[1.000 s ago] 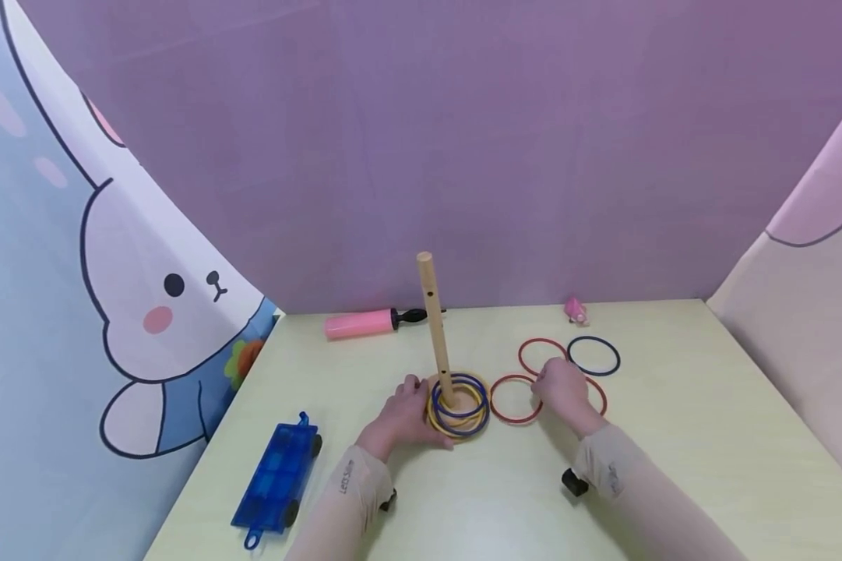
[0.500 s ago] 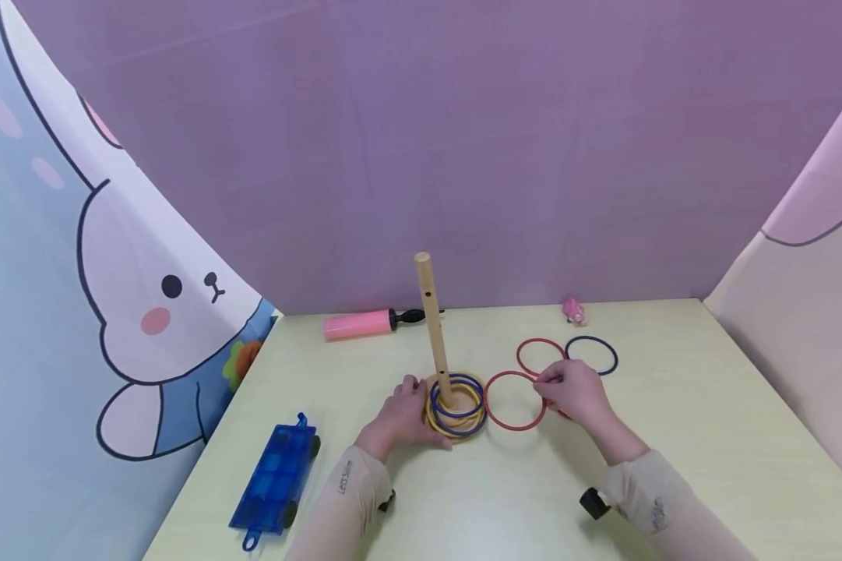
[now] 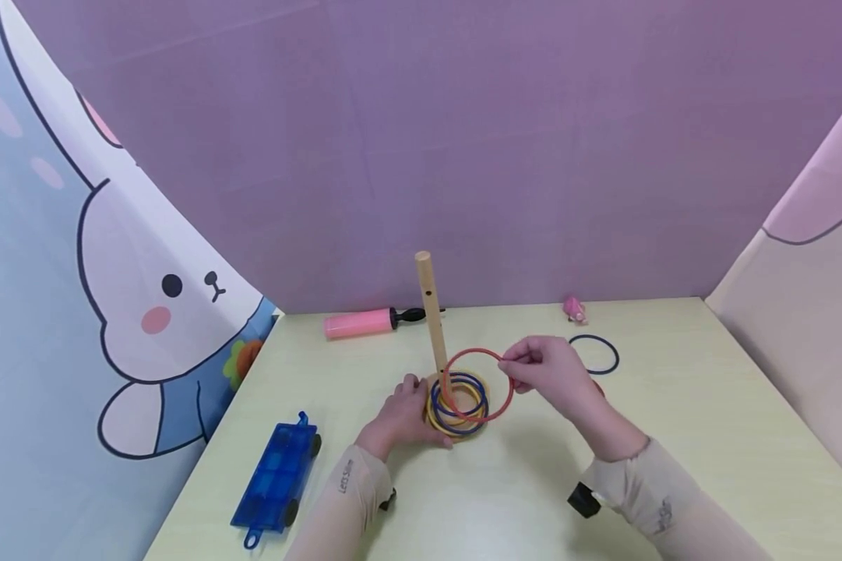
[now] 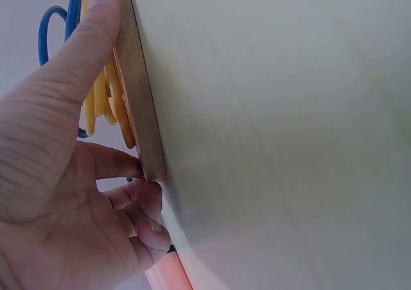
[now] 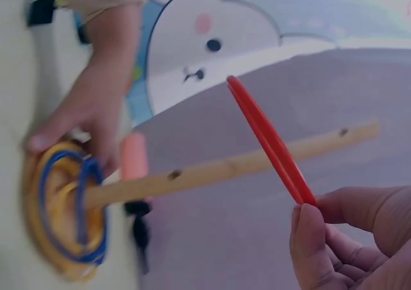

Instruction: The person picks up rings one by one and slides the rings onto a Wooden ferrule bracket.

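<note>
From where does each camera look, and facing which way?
Head: worn on the head, looks forward and down on the wooden peg; left hand, right hand and sleeves show.
Left wrist: worn there, looks at the wooden base; left hand shows.
Right wrist: worn there, looks past red ring toward the peg; both hands show.
Head and right wrist share peg, ring and both hands.
</note>
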A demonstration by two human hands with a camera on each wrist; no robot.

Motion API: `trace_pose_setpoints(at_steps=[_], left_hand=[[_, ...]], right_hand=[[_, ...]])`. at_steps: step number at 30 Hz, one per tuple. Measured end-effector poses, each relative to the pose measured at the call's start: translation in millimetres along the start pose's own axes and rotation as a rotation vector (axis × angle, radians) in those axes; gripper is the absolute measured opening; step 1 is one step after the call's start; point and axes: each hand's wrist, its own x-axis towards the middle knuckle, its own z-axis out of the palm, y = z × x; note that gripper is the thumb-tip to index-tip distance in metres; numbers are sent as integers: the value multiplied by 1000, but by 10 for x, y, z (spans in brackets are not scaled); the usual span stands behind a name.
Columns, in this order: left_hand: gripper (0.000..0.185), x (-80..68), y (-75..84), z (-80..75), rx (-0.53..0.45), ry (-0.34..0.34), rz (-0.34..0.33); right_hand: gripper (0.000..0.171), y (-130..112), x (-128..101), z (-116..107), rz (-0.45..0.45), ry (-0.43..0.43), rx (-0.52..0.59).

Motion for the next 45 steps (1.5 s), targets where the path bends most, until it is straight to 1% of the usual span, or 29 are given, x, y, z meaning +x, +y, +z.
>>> trace_pose_setpoints(at_steps=[3,10,14,18,21,25,28,32,35,38,42,45], left_hand=[[128,7,-6,4,2,-1,-1],[128,18,-17,17,2,-1,4],[128,22,-24,25,13,5,14],[128,32,-29,27,19,7,14],[128,38,-32,29,17,9,12],[127,31,-29,32,18,8,16],[126,22,-22,26,26,21,36],[125,21,-16,10,40,36,48],[126,24,-10,-5,37,29,40],[127,23,1,-27,23,19,31],[127,21,12,-31,11,17,30],[127,29,3,-9,10,21,30]], right_hand=[[16,-226,32,24,-34,3,37],[17,-766,127,50,-103,45,101],[18,-1014,193,63,-129,102,165],[23,-1140,278,76,-144,175,225],[24,-1131,362,101,-142,205,269],[21,-995,468,147,-81,220,282],[20,-782,518,203,-15,209,265],[18,-343,535,310,56,193,234],[16,31,524,388,110,189,187],[14,356,503,456,151,194,142],[12,699,461,526,171,194,121],[13,901,408,483,164,191,77]])
